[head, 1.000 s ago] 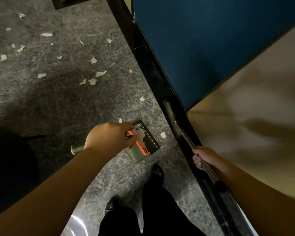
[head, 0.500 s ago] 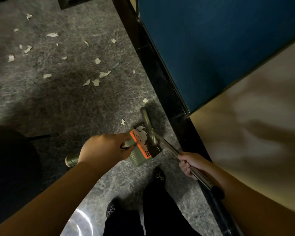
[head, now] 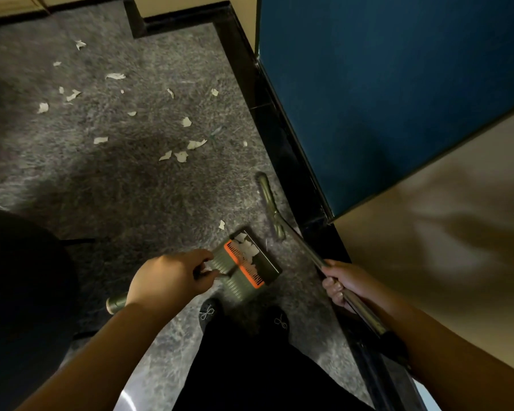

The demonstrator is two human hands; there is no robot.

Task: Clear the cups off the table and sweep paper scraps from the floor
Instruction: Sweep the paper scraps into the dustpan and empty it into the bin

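Both forearms were bare; the legs wore black trousers, and dark shoes bore what looked like small white bows.

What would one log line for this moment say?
step: sweeping | left hand: holds dustpan | right hand: holds broom | dustpan: some scraps inside | floor scraps: many remain

The left hand hides most of the dustpan handle, the broom head is motion-blurred, its pole passes out of sight behind the right hand, and both forearms run off the lower edge.
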